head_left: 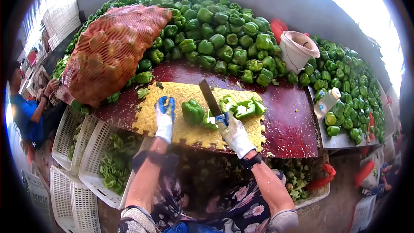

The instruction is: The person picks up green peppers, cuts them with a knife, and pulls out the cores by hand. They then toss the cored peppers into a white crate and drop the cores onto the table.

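Observation:
My right hand (233, 131), in a white glove with blue fingertips, is wrapped around the handle of a knife (210, 97). Its broad blade points up and away over the yellow cutting mat (185, 136). Cut green pepper pieces (245, 109) lie just beyond that hand, and another piece (209, 121) is partly hidden by the blade. A whole-looking green pepper (192, 111) sits left of the blade. My left hand (164, 118), gloved alike, hovers over the mat's left part, apart from that pepper. Its fingers are bent but separated, with nothing visible between them.
A large heap of green peppers (215, 41) lies behind the mat. A full red mesh sack (112, 47) stands left; a white bucket (297, 51) and a bottle (327, 102) are right. White crates (73, 194) surround the red table (289, 133). A person (32, 112) works at left.

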A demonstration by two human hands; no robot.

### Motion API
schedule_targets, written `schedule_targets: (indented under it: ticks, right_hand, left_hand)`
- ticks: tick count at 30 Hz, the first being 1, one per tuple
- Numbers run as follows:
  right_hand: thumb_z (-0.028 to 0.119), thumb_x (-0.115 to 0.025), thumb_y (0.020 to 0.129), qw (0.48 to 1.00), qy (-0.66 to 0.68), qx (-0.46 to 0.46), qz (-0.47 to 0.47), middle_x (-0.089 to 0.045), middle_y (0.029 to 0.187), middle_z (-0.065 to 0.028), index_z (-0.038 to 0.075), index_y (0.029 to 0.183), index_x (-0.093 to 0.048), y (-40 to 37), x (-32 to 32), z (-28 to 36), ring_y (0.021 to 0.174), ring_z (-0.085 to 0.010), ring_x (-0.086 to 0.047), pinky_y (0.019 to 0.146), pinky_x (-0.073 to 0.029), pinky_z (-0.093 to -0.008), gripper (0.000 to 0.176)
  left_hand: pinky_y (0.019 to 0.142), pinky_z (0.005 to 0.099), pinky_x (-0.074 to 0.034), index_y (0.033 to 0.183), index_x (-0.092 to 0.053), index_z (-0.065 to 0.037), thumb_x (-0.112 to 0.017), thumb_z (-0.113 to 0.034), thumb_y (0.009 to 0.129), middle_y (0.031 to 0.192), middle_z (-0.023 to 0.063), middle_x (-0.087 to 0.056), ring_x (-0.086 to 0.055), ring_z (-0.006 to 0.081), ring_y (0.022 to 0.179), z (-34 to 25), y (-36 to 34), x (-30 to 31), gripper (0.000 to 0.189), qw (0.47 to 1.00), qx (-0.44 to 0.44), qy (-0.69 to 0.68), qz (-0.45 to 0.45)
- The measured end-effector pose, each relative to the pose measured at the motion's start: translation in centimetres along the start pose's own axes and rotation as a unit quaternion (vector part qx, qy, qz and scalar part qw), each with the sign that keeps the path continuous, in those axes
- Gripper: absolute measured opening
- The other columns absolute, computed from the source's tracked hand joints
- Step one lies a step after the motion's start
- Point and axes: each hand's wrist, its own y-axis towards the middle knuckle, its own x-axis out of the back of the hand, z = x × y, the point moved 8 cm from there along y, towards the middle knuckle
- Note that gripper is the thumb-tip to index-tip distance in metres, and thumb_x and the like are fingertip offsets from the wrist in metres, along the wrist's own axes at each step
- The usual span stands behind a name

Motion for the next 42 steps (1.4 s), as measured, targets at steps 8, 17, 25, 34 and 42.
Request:
schedule_targets:
  ticks: [8,17,25,34,42]
  right_hand:
    - [0.025,-0.032,0.104,0.976,-0.112,-0.004,0.184,-0.062,0.116,-0.0264,0.0,0.128,-0.054,2.1,-9.2,-1.3,0.105,-0.0341,-0.064,0.087,-0.052,-0.0369,0.041]
    - [0.029,-0.048,0.1,0.98,0.014,0.04,0.196,-0.056,0.08,-0.0053,0.004,0.117,-0.055,2.2,-9.3,-6.4,0.064,-0.0152,-0.052,0.056,-0.043,-0.0321,0.031]
    - [0.039,-0.056,0.096,0.95,-0.192,-0.194,-0.152,-0.067,0.111,-0.0221,-0.001,0.125,-0.053,-3.1,9.9,-14.5,0.098,-0.0373,-0.067,0.083,-0.053,-0.0465,0.05]
    - [0.028,-0.07,0.088,0.924,-0.323,-0.123,-0.163,-0.061,0.119,-0.0209,0.006,0.127,-0.054,-2.2,9.2,-13.6,0.107,-0.0336,-0.062,0.09,-0.052,-0.0459,0.048]
    - [0.02,-0.071,0.087,0.95,-0.296,0.085,0.039,-0.064,0.11,-0.0155,0.007,0.137,-0.043,1.6,-3.2,-0.3,0.096,-0.0299,-0.066,0.079,-0.057,-0.0431,0.058]
  left_hand:
    - [0.055,0.023,-0.038,0.107,-0.059,-0.01,-0.068,-0.027,0.094,0.089,-0.0008,-0.057,-0.047,0.0071,0.067,2.1,-1.3,1.1,0.023,0.983,0.092,0.156,-0.043]
    - [0.071,0.0344,-0.053,0.113,-0.057,-0.006,-0.069,-0.006,0.085,0.096,0.0085,-0.067,-0.063,0.0197,0.08,5.7,-1.3,0.3,0.03,0.96,0.112,0.238,0.094]
    - [0.07,0.0274,-0.056,0.119,-0.056,-0.007,-0.059,0.012,0.083,0.105,0.0061,-0.065,-0.064,0.016,0.088,5.7,-1.9,2.6,0.041,0.985,0.113,0.116,0.066]
    - [0.09,0.0245,-0.049,0.134,-0.053,-0.004,-0.065,0.015,0.077,0.123,0.0045,-0.059,-0.056,0.0123,0.106,-0.4,-6.6,-5.3,0.062,0.985,0.044,0.034,0.161]
    - [0.096,0.0315,-0.049,0.139,-0.048,-0.002,-0.068,0.002,0.082,0.125,0.0141,-0.06,-0.059,0.0201,0.112,-2.7,-10.9,-9.9,0.06,0.932,-0.135,0.247,0.227]
